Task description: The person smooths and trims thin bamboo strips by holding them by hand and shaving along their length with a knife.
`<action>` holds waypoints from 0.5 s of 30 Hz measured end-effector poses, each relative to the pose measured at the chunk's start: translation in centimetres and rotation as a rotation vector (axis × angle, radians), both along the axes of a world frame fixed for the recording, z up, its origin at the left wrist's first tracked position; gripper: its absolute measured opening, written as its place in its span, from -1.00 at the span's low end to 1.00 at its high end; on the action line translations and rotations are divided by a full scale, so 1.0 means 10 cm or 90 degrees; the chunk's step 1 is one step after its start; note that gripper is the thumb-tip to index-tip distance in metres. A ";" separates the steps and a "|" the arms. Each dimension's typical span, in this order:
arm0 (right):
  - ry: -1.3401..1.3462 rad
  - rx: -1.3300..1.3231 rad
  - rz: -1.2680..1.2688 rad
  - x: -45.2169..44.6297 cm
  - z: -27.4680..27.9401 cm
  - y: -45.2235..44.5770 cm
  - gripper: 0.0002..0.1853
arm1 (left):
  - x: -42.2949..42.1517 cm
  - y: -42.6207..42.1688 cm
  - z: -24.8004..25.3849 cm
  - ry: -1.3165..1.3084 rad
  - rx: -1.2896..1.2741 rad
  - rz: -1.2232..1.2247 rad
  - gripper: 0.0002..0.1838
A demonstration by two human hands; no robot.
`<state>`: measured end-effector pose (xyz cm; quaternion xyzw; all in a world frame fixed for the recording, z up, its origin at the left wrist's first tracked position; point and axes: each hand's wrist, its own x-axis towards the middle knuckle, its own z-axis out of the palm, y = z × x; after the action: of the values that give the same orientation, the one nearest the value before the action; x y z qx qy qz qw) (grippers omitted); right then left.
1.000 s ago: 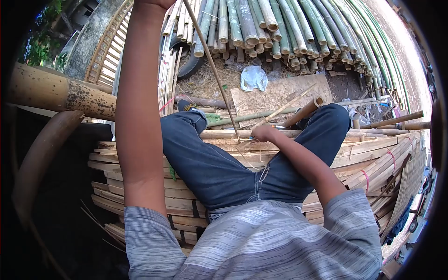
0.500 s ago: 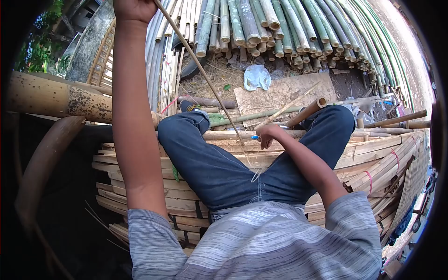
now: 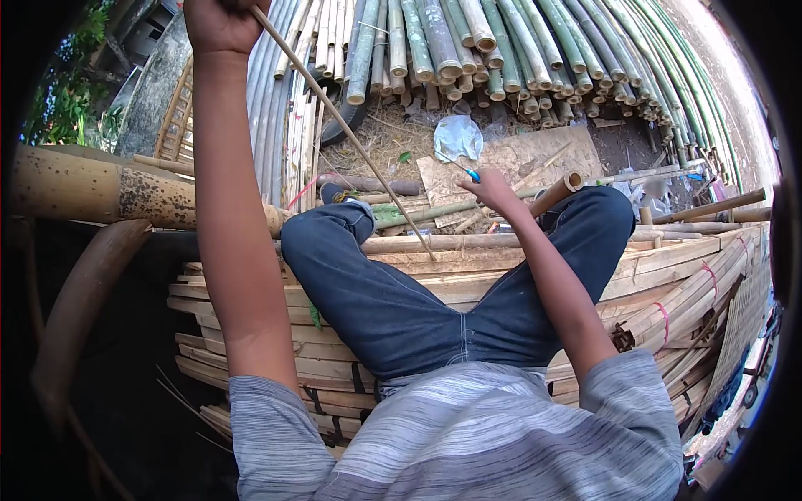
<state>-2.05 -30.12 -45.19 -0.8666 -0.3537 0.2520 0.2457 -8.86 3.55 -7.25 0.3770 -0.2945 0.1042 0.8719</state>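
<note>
Outdoors, bamboo poles (image 3: 493, 63) lie stacked beyond split slats (image 3: 660, 265). The long stick (image 3: 357, 145) slants down toward the slats, left grip (image 3: 224, 25) closed round its upper part (probably light, stiff, best held there); right grip (image 3: 490, 193) clamps a blue-handled tool (image 3: 474, 175).

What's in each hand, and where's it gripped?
Left hand: a thin stick, by its upper part. Right hand: what looks like a knife, by its blue handle.

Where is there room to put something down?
On the brown board, between the white bag and the slanting stick, there's a bare patch. Another is on the wooden strips between the thighs, right of the thin rod. It's crowded where the bamboo poles are stacked.
</note>
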 end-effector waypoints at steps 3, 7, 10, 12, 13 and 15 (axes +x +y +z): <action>0.012 0.301 -0.053 -0.13 0.26 0.14 -0.54 | 0.03 -0.09 0.03 -0.004 0.019 0.006 -0.64; 0.050 0.373 -0.019 -0.14 0.97 0.21 -0.58 | 0.07 -0.19 0.05 0.041 0.012 0.092 -0.61; 0.069 0.429 0.087 -0.16 1.38 0.26 -0.61 | 0.12 -0.31 0.04 0.023 -0.001 0.124 -0.63; 0.037 0.430 0.127 -0.15 1.49 0.27 -0.65 | 0.18 -0.30 0.06 0.002 0.032 0.066 -0.64; -0.034 0.417 0.141 -0.14 1.52 0.25 -0.66 | 0.18 -0.34 0.08 0.028 0.058 0.094 -0.63; -0.154 0.373 0.160 -0.08 1.59 0.21 -0.65 | 0.18 -0.43 0.13 0.073 0.121 0.198 -0.61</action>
<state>-2.81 -28.03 -29.33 -0.7327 -0.5415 0.0635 0.4072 -7.06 -0.70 -5.96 0.5038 -0.1909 0.1880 0.8212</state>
